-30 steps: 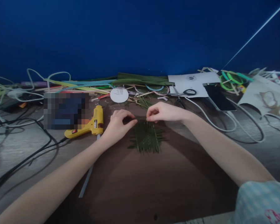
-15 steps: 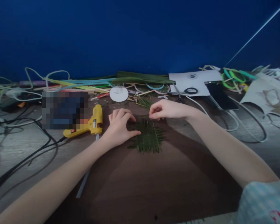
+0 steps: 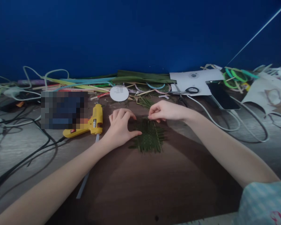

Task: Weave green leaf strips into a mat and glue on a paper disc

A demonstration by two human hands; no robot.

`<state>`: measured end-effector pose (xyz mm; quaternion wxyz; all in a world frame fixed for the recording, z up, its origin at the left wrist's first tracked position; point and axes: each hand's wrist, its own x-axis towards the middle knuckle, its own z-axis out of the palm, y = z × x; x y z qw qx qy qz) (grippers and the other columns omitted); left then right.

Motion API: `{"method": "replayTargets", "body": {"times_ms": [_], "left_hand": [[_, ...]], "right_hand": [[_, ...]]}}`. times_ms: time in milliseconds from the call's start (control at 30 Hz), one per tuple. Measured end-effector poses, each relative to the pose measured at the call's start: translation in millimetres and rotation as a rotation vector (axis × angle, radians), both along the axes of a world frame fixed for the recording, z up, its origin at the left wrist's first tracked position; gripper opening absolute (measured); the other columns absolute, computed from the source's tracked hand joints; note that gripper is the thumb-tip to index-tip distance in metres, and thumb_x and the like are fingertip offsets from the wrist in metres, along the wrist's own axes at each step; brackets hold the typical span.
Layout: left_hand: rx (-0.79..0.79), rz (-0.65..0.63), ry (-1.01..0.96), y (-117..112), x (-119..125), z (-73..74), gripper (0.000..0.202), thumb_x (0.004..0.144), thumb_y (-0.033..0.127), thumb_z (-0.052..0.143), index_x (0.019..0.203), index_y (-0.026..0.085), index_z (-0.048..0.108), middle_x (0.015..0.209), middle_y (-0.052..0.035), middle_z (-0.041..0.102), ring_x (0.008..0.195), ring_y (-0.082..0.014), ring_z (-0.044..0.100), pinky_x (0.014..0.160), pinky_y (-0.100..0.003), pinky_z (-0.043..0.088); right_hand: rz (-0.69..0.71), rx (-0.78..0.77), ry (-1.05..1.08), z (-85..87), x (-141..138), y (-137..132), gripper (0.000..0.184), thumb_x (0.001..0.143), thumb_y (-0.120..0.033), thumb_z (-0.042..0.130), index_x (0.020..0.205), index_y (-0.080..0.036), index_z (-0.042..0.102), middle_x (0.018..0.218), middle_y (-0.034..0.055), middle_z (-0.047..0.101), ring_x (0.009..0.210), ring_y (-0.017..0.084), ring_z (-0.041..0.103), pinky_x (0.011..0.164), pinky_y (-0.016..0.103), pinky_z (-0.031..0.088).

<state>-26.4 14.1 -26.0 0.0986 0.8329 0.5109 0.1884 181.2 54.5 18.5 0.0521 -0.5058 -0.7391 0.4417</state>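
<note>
A small mat woven from green leaf strips [image 3: 150, 139] lies on a dark brown board [image 3: 154, 184]. My left hand [image 3: 120, 127] rests on the mat's left edge, fingers curled over it and thumb stretched along the weave. My right hand [image 3: 165, 111] hovers at the mat's far edge, thumb and fingers pinched on the end of a thin green strip. A yellow glue gun [image 3: 89, 123] lies just left of my left hand.
Along the blue wall lie long green leaves [image 3: 140, 77], coloured strips, a white round disc [image 3: 119, 93], scissors [image 3: 186, 91] on white paper, a dark phone [image 3: 221, 95] and green rings [image 3: 236, 76]. Black and white cables [image 3: 21, 140] sprawl on both sides.
My left hand let go of its pinch at the mat's top and settled flat-curled on the left edge. My right hand stayed pinched at the top edge, shifting only slightly.
</note>
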Motion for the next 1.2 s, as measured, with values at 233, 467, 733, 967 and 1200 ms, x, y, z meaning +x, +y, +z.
{"method": "replayTargets", "body": {"times_ms": [233, 467, 733, 967, 1200], "left_hand": [[0.028, -0.046, 0.001, -2.3, 0.2, 2.1, 0.038, 0.067, 0.04, 0.071, 0.093, 0.021, 0.052, 0.107, -0.0063, 0.048, 0.105, -0.0269, 0.038, 0.086, -0.041, 0.031], [-0.031, -0.036, -0.025, -1.2, 1.1, 2.5, 0.04, 0.066, 0.039, 0.072, 0.096, 0.02, 0.053, 0.106, -0.0058, 0.049, 0.104, -0.0267, 0.039, 0.087, -0.042, 0.031], [-0.027, -0.048, -0.023, -0.6, 0.3, 0.5, 0.033, 0.066, 0.038, 0.072, 0.087, 0.019, 0.054, 0.107, -0.0058, 0.049, 0.104, -0.0268, 0.04, 0.086, -0.042, 0.031], [-0.036, -0.077, -0.017, -1.1, 0.0, 0.5, 0.023, 0.068, 0.036, 0.071, 0.08, 0.02, 0.06, 0.107, -0.0055, 0.048, 0.106, -0.0275, 0.039, 0.088, -0.044, 0.03], [-0.065, -0.068, -0.018, -1.4, 0.6, 3.1, 0.02, 0.069, 0.037, 0.069, 0.078, 0.021, 0.063, 0.107, -0.0052, 0.049, 0.108, -0.0285, 0.039, 0.088, -0.045, 0.03]], "right_hand": [[0.081, -0.066, -0.008, 0.5, -5.8, -5.8, 0.014, 0.072, -0.028, 0.058, 0.073, -0.015, 0.06, 0.051, -0.002, 0.055, 0.042, 0.007, 0.044, 0.045, 0.021, 0.034], [0.095, 0.012, -0.084, 0.7, -8.5, -10.2, 0.019, 0.072, -0.035, 0.058, 0.071, -0.016, 0.063, 0.049, -0.001, 0.056, 0.043, 0.008, 0.047, 0.045, 0.021, 0.033], [0.084, 0.083, -0.121, -1.9, -11.3, -13.8, 0.018, 0.071, -0.033, 0.057, 0.067, -0.016, 0.061, 0.049, -0.0006, 0.057, 0.046, 0.009, 0.05, 0.048, 0.022, 0.034], [0.084, 0.073, -0.119, -3.5, -10.9, -12.5, 0.018, 0.071, -0.034, 0.057, 0.068, -0.017, 0.061, 0.05, -0.0002, 0.058, 0.047, 0.01, 0.051, 0.048, 0.023, 0.034], [0.076, 0.05, -0.097, 1.0, -11.6, -13.0, 0.017, 0.071, -0.033, 0.058, 0.067, -0.017, 0.061, 0.048, -0.0014, 0.056, 0.046, 0.009, 0.049, 0.049, 0.023, 0.033]]}}
